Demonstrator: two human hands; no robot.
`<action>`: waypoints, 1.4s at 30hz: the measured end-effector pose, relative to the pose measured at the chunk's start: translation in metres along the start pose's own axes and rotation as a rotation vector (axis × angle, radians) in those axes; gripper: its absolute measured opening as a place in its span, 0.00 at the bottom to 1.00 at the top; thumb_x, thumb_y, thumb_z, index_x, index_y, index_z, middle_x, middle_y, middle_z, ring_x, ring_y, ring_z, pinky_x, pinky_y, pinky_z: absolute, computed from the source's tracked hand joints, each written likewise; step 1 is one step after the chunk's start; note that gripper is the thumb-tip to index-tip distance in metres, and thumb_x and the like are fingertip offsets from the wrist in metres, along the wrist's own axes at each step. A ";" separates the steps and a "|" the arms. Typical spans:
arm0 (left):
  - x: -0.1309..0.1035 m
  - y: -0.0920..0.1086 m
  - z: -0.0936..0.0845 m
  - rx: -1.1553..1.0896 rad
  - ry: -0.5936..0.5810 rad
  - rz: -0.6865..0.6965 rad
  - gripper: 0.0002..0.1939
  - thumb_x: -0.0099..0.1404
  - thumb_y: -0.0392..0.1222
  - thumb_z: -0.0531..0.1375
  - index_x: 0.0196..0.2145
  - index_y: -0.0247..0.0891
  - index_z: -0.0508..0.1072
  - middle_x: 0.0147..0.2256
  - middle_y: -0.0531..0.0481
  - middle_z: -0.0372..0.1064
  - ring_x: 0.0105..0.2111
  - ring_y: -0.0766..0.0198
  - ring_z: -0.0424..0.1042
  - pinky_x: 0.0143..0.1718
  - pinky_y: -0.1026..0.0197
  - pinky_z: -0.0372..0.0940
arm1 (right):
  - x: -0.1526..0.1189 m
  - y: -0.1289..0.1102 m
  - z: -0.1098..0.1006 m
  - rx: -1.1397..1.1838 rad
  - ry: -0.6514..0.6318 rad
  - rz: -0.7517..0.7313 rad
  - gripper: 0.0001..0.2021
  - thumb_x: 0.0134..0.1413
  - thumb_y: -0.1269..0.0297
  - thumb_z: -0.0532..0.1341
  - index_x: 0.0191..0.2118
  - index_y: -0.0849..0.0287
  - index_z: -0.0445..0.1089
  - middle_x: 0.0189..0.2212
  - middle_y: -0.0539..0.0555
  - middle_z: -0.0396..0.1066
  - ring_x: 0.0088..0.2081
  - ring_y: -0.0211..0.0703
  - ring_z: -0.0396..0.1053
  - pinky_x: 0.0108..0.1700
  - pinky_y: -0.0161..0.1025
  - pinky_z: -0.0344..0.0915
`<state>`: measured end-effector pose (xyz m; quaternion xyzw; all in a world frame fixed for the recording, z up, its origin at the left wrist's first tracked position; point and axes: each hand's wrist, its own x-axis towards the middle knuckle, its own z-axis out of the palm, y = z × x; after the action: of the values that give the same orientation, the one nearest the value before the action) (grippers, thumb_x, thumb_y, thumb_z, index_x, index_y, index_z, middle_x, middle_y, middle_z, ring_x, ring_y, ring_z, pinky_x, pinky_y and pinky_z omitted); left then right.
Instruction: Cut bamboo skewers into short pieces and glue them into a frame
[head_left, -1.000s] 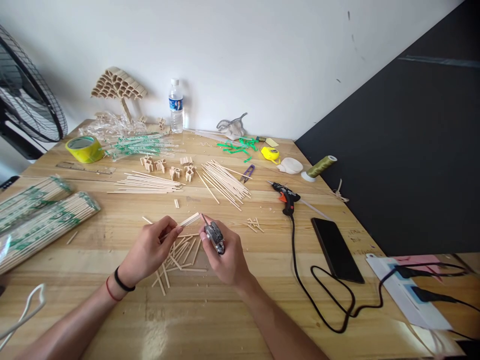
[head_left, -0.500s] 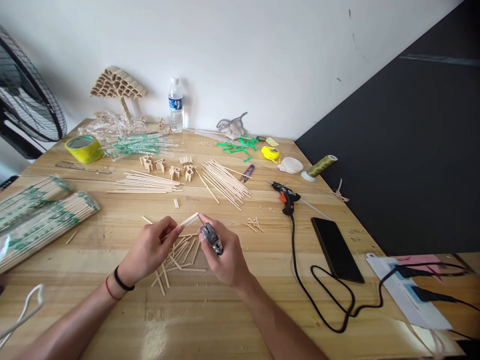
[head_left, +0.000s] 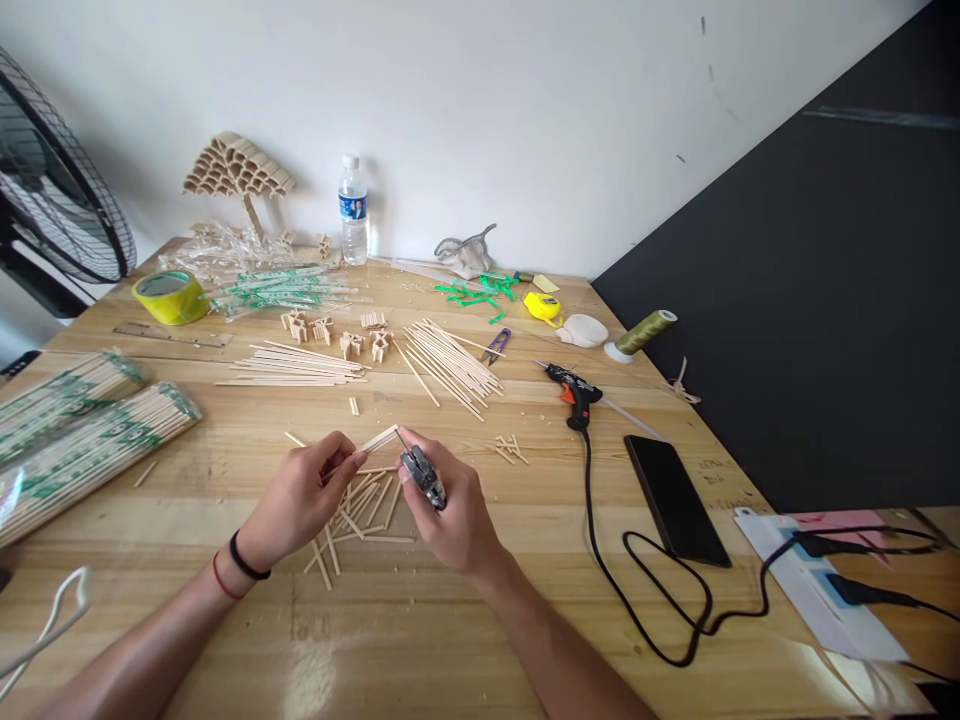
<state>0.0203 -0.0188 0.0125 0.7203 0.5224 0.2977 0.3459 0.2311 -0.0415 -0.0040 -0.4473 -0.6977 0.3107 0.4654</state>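
Note:
My left hand [head_left: 304,495], with a black band and a red cord at the wrist, is closed in a pinch on a few short wooden sticks [head_left: 379,440]. They point up and to the right. My right hand [head_left: 457,510] is wrapped round a grey metal multi-tool [head_left: 424,477]. Its thin dark tip meets or nearly meets the far ends of the held sticks; I cannot tell whether it touches. Below and between both hands lies a loose pile of cut stick pieces [head_left: 367,505].
Long sticks [head_left: 450,365] and small stick assemblies [head_left: 351,345] lie beyond my hands. At right are a glue gun [head_left: 574,390], its looping cord and a black phone [head_left: 675,500]. Packed sticks [head_left: 97,450] lie at left; a water bottle [head_left: 352,215] stands at the wall.
The whole view has shifted very slightly. Both hands keep the same hold and position; nothing else has visibly moved.

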 end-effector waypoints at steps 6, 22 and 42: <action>0.000 0.001 0.000 0.005 0.009 0.001 0.19 0.74 0.54 0.55 0.30 0.38 0.69 0.20 0.59 0.58 0.20 0.69 0.54 0.22 0.65 0.51 | 0.000 0.001 0.000 0.002 0.003 -0.013 0.25 0.60 0.71 0.61 0.63 0.55 0.68 0.52 0.58 0.78 0.52 0.52 0.77 0.56 0.48 0.72; -0.001 -0.004 0.002 0.007 0.006 -0.014 0.18 0.74 0.54 0.54 0.32 0.38 0.69 0.21 0.59 0.59 0.21 0.69 0.55 0.24 0.65 0.53 | 0.000 0.000 0.000 -0.006 -0.016 0.004 0.27 0.58 0.72 0.62 0.63 0.58 0.68 0.53 0.60 0.77 0.53 0.53 0.75 0.57 0.47 0.71; -0.001 -0.003 0.000 -0.012 -0.028 -0.028 0.19 0.74 0.55 0.54 0.32 0.38 0.69 0.21 0.59 0.59 0.22 0.69 0.55 0.24 0.65 0.53 | 0.000 0.000 0.000 -0.007 -0.028 -0.002 0.26 0.59 0.71 0.62 0.64 0.56 0.67 0.54 0.59 0.77 0.56 0.52 0.74 0.59 0.47 0.70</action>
<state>0.0181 -0.0188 0.0101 0.7150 0.5255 0.2859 0.3617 0.2315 -0.0415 -0.0040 -0.4439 -0.7058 0.3138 0.4543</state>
